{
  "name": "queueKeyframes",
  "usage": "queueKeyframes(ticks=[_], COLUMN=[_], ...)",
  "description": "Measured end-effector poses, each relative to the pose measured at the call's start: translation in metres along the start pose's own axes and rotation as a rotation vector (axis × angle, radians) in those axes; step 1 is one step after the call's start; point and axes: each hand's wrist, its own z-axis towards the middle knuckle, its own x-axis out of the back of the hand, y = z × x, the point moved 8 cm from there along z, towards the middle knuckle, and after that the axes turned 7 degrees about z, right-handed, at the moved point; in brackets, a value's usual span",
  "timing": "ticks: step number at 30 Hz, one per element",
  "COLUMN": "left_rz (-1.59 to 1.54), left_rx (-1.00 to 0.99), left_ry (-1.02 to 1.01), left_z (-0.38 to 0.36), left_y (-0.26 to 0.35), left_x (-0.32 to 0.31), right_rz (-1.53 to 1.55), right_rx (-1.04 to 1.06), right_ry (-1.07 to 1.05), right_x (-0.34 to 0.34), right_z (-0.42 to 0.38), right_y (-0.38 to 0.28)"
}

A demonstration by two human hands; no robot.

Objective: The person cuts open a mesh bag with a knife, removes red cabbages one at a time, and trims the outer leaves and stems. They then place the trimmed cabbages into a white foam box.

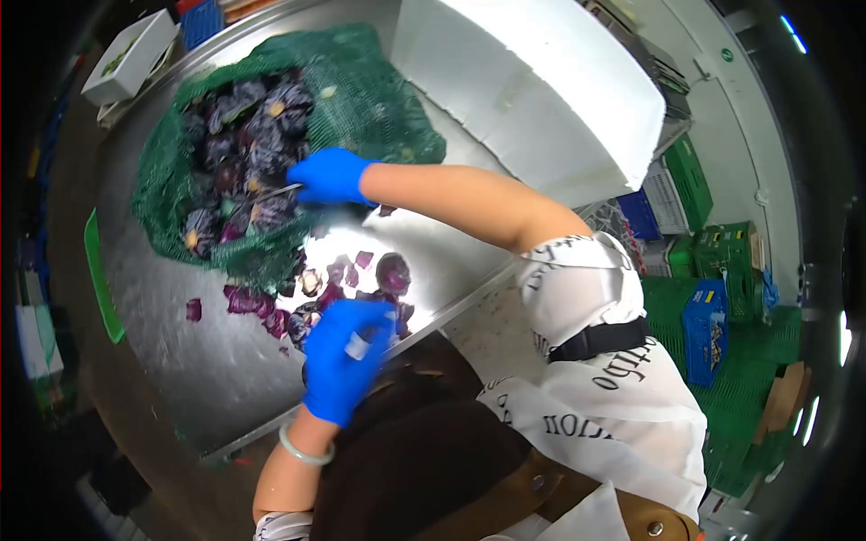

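My right hand [331, 176], in a blue glove, is closed on a knife [281, 191] whose thin blade points left over the red cabbages [268, 144]. These dark purple heads fill the open mouth of a green mesh bag [370, 99]. My left hand [347, 352], also gloved in blue, is over the near edge of the metal table [171, 361], smeared by motion. A small pale patch shows at its fingers; I cannot tell whether it holds anything. Beside it lie purple cabbage trimmings [244, 300] and a rounded cabbage piece [393, 273].
A large white box [532, 99] stands on the table's far right side. At the back left are a small white container [131, 59] and a blue crate [201, 22]. A green strip [104, 275] lies along the left edge. Green crates [726, 261] are stacked at right.
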Motion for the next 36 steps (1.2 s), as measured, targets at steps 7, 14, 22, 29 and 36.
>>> queueKeyframes(ticks=[7,14,22,29,36], left_rz=[-0.142,0.074,0.332,0.065,-0.391], left_rx=[-0.591,-0.603,-0.626,-0.707,-0.259], left_ry=[-0.144,-0.356,-0.288,0.046,-0.414], left_z=[0.059,0.071,0.087,0.057,0.03], left_y=[0.171,0.183,0.18,0.136,0.099], left_x=[-0.031,-0.042,-0.05,-0.02,-0.09], right_rz=[-0.215,-0.34,-0.34,-0.13,-0.004], right_rx=[0.204,0.236,0.26,0.227,0.141], right_ry=[0.038,-0.235,-0.223,-0.174,0.016], right_x=[-0.004,-0.029,-0.041,-0.005,0.158], right_z=[0.041,0.037,0.046,0.057,0.092], right_y=[-0.002,-0.019,-0.01,0.002,-0.001])
